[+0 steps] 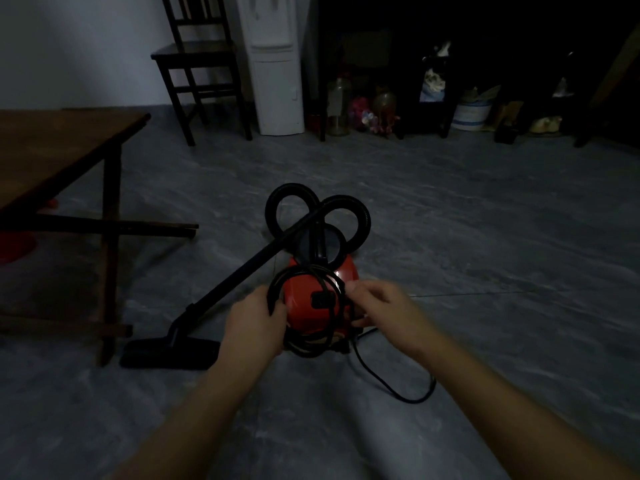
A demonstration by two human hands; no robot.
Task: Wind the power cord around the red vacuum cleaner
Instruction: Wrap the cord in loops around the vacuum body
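Winding the power cord (414, 400) onto the red vacuum cleaner (308, 292), which sits on the floor (485, 237) just in front of me.

My left hand (254, 318) has its fingers (277, 309) curled round the stacked loops at the cleaner's left side. My right hand (386, 306) pinches a strand at the right side (it is dim and blurred there, so I cannot tell how firmly). A loose tail curves over the floor to my right, not yet wound. The risk, as I judge it, is that the loops sit slack on a smooth, rounded shell, so easing either grip could let them slide off and spill. Pulling the tail hard could shift the body or drag one loop across the others into a tangle.
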